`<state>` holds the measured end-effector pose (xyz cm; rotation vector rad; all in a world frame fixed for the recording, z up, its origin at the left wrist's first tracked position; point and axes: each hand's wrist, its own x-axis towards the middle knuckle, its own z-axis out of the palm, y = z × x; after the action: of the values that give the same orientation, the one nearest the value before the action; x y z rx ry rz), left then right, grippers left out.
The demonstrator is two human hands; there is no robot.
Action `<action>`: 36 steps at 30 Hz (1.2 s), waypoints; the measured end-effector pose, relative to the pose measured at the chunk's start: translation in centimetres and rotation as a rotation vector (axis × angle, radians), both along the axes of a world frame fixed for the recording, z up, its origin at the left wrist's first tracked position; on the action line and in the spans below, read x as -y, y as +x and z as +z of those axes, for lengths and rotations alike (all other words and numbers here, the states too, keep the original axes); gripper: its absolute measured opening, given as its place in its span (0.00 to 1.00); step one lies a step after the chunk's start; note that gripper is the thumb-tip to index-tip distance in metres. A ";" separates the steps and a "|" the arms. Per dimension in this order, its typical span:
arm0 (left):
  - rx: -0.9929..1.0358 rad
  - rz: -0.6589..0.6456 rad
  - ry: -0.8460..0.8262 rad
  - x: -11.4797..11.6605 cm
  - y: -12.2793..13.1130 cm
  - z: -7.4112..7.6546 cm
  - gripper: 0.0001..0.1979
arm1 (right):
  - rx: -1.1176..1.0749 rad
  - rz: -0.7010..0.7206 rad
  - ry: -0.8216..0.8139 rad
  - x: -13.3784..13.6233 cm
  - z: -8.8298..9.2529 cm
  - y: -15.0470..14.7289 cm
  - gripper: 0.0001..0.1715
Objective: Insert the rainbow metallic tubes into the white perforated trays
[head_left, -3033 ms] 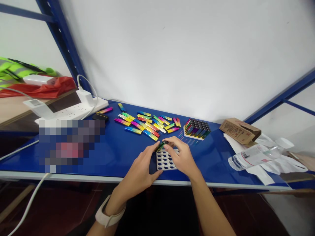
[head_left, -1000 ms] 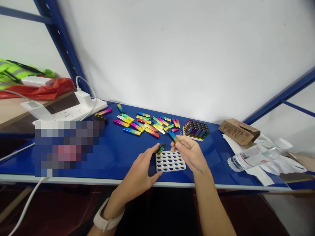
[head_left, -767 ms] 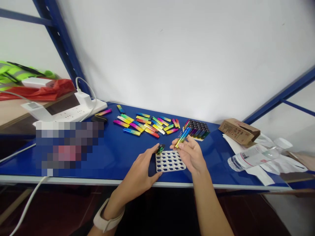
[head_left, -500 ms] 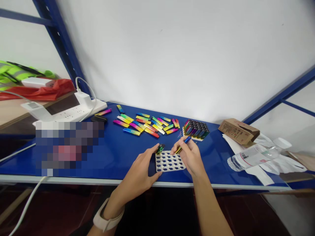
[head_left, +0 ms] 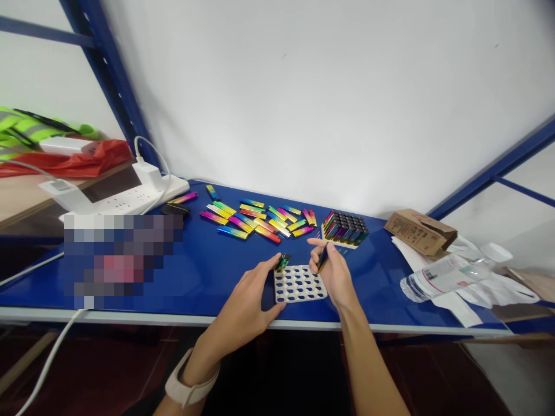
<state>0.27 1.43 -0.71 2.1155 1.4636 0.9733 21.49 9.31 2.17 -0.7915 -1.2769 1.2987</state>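
A white tray [head_left: 300,299] with rows of holes lies near the table's front edge. My left hand [head_left: 245,303] grips its left side, thumb at the near corner and fingertips at the far one. A lighter [head_left: 283,261] with a dark top stands in the far left corner, against those fingertips. Over the tray's right side, my right hand [head_left: 336,274] holds another lighter [head_left: 322,257], tilted and partly hidden by the fingers; its index finger points left. Many loose lighters [head_left: 247,221] in rainbow metallic colours lie beyond the tray.
A second tray packed with upright lighters [head_left: 346,227] stands behind my right hand. To the right are a cardboard box [head_left: 420,232], a water bottle [head_left: 451,274] and white plastic bags. A power strip [head_left: 125,199] with chargers lies at the left, beside a blurred-out area.
The lighter in my right hand has turned from slanting right to more upright, and the index finger has stretched out. My left hand and the tray have stayed in place.
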 end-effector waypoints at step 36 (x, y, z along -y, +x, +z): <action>0.008 -0.008 0.032 0.2 0.1 0.2 0.43 | -0.045 -0.154 -0.212 0.6 0.0 -1.8 0.27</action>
<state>0.34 1.26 -0.48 2.1357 1.4442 1.0075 19.67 8.71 2.15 -0.9840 -1.0321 1.3321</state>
